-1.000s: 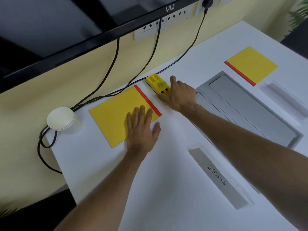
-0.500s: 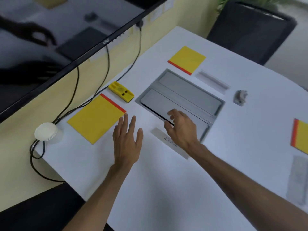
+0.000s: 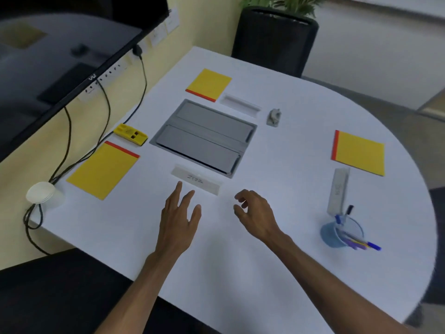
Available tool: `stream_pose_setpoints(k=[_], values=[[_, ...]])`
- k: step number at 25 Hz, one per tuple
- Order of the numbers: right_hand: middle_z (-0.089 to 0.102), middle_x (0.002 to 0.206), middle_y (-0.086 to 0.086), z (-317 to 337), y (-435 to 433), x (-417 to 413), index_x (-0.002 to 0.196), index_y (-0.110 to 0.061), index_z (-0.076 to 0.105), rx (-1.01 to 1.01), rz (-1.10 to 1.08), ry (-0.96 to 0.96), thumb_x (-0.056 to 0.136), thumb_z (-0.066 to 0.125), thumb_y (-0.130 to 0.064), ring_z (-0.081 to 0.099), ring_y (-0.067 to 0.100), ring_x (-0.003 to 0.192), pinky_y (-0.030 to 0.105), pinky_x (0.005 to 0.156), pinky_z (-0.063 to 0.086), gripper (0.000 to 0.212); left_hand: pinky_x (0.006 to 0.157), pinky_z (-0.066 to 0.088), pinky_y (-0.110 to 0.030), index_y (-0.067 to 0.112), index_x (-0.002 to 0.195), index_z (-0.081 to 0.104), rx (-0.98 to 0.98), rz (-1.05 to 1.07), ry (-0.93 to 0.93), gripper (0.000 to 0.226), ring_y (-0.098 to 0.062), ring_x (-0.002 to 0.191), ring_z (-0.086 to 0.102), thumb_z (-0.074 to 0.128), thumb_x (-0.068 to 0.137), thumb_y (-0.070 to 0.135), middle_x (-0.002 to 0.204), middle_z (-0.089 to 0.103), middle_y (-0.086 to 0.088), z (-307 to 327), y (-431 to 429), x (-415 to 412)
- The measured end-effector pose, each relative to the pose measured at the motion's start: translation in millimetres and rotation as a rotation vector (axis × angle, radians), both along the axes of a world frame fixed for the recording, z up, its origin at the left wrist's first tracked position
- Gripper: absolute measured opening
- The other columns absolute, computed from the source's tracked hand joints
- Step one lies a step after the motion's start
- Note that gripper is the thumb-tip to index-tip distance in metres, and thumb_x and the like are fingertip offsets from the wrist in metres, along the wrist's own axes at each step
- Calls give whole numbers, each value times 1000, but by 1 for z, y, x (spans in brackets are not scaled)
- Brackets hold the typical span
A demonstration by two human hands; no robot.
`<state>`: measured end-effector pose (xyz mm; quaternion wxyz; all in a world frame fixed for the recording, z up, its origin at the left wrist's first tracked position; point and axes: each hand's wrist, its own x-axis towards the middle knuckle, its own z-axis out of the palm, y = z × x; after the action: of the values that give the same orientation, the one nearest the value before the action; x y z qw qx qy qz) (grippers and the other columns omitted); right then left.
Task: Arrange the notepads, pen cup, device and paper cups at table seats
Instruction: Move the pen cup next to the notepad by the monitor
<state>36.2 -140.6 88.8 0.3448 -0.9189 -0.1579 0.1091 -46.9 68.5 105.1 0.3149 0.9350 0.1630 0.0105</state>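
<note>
Hands empty — left hand [image 3: 179, 213] flat, right hand [image 3: 255, 213] loosely curled, both nr name card [image 3: 196, 180].

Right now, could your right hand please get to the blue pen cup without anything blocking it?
Probably yes: the right hand is empty and open, and only bare table lies between it and the pen cup.

The worktop [image 3: 301, 273] is smooth, matt white. Three notepads [image 3: 103, 169] [image 3: 209, 84] [image 3: 360, 153] show matt yellow paper covers. At centre, the hatch [image 3: 204, 136] looks brushed grey metal. The pen cup [image 3: 337, 233], lower right, looks like blue mesh.
</note>
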Motion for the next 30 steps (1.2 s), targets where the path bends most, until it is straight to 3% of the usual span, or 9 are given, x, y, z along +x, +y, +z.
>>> stream_pose_setpoints(k=[7, 10, 16, 24, 30], values=[[64, 110, 1, 8, -87, -82, 117, -17, 62, 32, -140, -27, 94, 60, -27, 63, 14, 90, 31, 78, 51, 25, 118, 18, -38, 24, 147, 43, -2, -281, 26, 52, -23, 148, 24, 50, 99, 42, 162, 25, 2, 21, -61, -45], [64, 110, 1, 8, -114, -124, 116, -17, 62, 25, -230, -20, 93, 61, -26, 64, 15, 88, 30, 77, 50, 25, 118, 18, -37, 22, 141, 50, 41, -406, 63, 53, -22, 145, 31, 46, 96, 49, 159, 33, -3, 18, -86, -71], [62, 110, 1, 6, -162, -189, 116, -17, 60, 22, -397, 33, 93, 62, -27, 63, 14, 86, 30, 78, 51, 25, 119, 18, -37, 21, 139, 53, 43, -514, 50, 45, -22, 145, 30, 51, 98, 41, 161, 27, -4, 25, -141, -106], [59, 119, 6, 0, -227, -184, 124, -15, 57, 24, -584, 99, 93, 63, -27, 62, 19, 95, 31, 83, 51, 34, 117, 21, -40, 18, 148, 39, 86, -589, 63, 56, -25, 145, 30, 52, 98, 40, 162, 21, -8, 25, -193, -79], [43, 140, 10, -30, -274, -129, 141, -12, 42, 30, -681, 223, 85, 74, -34, 50, 25, 125, 35, 98, 46, 68, 118, 21, -47, 20, 154, 23, 103, -603, 210, 67, -26, 148, 24, 50, 98, 44, 164, 16, -7, 5, -250, -27]])
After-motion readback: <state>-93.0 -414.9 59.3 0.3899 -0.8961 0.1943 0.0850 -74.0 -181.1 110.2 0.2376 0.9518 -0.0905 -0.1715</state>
